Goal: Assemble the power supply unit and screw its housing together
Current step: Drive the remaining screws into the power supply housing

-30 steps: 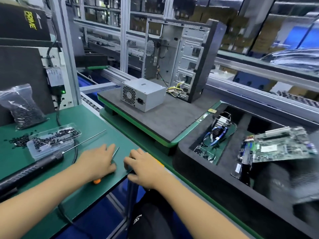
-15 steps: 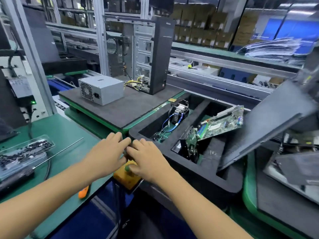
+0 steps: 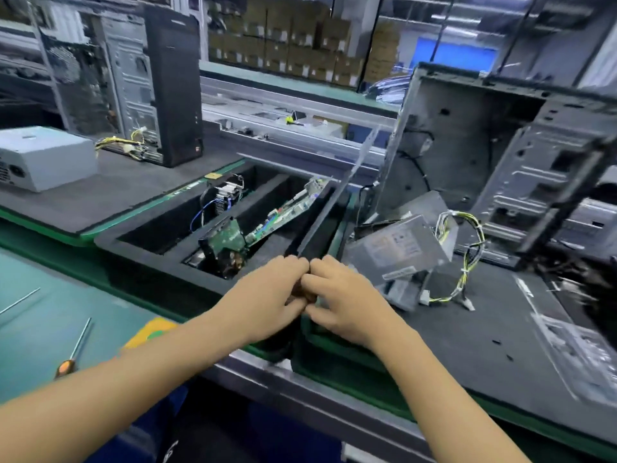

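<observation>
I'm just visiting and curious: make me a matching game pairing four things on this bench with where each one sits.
Things:
1. white power supply
2. orange-handled screwdriver
3. circuit board
4. grey power supply with yellow wires

Places:
A. on the green mat, near left
B. tilted in the black foam tray
C. far left, on a dark pad beside a black tower case
D. right of the hands, before an open metal case

Pairs: 1-C, 2-A, 3-B, 4-D

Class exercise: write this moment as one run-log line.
hands: left hand and right hand touching above tray edge | held item: cannot tell | power supply: tilted on right pallet, untouched | screwdriver: lying on bench
</observation>
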Demonstrator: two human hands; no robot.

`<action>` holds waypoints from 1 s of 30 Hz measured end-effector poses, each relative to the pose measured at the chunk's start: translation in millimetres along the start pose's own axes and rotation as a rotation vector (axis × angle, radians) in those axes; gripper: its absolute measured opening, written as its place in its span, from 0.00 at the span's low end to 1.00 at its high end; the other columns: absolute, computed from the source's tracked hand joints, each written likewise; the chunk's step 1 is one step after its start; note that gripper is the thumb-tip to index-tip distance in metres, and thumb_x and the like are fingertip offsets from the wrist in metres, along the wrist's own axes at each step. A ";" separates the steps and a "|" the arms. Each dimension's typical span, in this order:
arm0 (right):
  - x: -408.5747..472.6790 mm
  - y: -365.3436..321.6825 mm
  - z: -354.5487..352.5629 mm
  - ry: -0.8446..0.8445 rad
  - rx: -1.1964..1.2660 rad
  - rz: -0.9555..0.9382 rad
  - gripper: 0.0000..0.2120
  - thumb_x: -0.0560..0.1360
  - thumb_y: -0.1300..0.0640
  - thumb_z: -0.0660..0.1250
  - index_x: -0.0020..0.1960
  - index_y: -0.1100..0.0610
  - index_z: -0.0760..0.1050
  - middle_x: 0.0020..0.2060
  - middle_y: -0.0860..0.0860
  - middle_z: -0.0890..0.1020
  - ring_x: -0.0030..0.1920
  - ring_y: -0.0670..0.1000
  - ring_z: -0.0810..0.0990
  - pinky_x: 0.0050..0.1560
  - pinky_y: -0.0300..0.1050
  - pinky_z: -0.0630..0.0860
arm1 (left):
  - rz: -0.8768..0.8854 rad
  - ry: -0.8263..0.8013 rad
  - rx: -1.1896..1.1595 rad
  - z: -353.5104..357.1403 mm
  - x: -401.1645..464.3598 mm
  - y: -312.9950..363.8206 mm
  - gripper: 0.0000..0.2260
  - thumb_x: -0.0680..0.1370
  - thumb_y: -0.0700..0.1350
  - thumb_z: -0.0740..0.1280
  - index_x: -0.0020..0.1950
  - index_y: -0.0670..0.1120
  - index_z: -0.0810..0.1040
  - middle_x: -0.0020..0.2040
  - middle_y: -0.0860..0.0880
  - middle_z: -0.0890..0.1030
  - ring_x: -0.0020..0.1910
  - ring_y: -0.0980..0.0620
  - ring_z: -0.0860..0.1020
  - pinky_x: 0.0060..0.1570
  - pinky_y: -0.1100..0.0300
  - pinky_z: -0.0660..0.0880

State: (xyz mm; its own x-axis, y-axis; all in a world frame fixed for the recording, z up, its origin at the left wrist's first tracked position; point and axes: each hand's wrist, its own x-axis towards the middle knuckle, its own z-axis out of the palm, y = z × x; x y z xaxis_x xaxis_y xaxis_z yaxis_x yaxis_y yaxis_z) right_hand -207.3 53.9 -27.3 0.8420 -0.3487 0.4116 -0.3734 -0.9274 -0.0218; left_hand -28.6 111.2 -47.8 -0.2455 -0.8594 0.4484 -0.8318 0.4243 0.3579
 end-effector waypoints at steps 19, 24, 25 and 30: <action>-65.6 56.9 -12.6 0.340 -0.052 0.359 0.05 0.67 0.53 0.60 0.38 0.49 0.63 0.36 0.48 0.70 0.33 0.52 0.67 0.35 0.46 0.59 | 0.230 0.040 -0.132 64.1 56.1 49.4 0.06 0.78 0.45 0.64 0.52 0.48 0.68 0.49 0.53 0.70 0.50 0.49 0.72 0.47 0.58 0.67; -35.5 45.4 -1.7 0.474 -0.199 0.562 0.07 0.69 0.54 0.59 0.38 0.49 0.60 0.34 0.49 0.71 0.33 0.52 0.64 0.36 0.44 0.52 | 0.064 -0.002 -0.309 62.7 79.5 35.2 0.07 0.78 0.41 0.65 0.50 0.47 0.66 0.45 0.51 0.73 0.43 0.48 0.73 0.44 0.48 0.71; -29.8 43.3 0.3 0.489 -0.209 0.584 0.08 0.69 0.54 0.59 0.39 0.49 0.59 0.34 0.49 0.71 0.33 0.51 0.65 0.36 0.44 0.54 | 0.037 -0.009 -0.336 62.6 80.3 31.4 0.07 0.77 0.40 0.64 0.50 0.47 0.66 0.44 0.49 0.74 0.43 0.46 0.74 0.45 0.45 0.72; -10.9 41.8 14.2 0.469 -0.194 0.638 0.06 0.71 0.54 0.59 0.39 0.51 0.62 0.33 0.45 0.67 0.34 0.51 0.60 0.46 0.45 0.61 | -0.030 -0.023 -0.241 56.2 85.9 13.1 0.12 0.74 0.45 0.65 0.46 0.55 0.61 0.41 0.54 0.73 0.41 0.52 0.72 0.41 0.47 0.74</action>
State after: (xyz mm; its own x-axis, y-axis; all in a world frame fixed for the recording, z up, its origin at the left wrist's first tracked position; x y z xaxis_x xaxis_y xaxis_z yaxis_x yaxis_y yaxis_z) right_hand -226.6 17.1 -45.7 0.2094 -0.6694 0.7128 -0.8230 -0.5143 -0.2411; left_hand -88.6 26.9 -50.6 -0.2363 -0.8777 0.4168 -0.6965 0.4521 0.5572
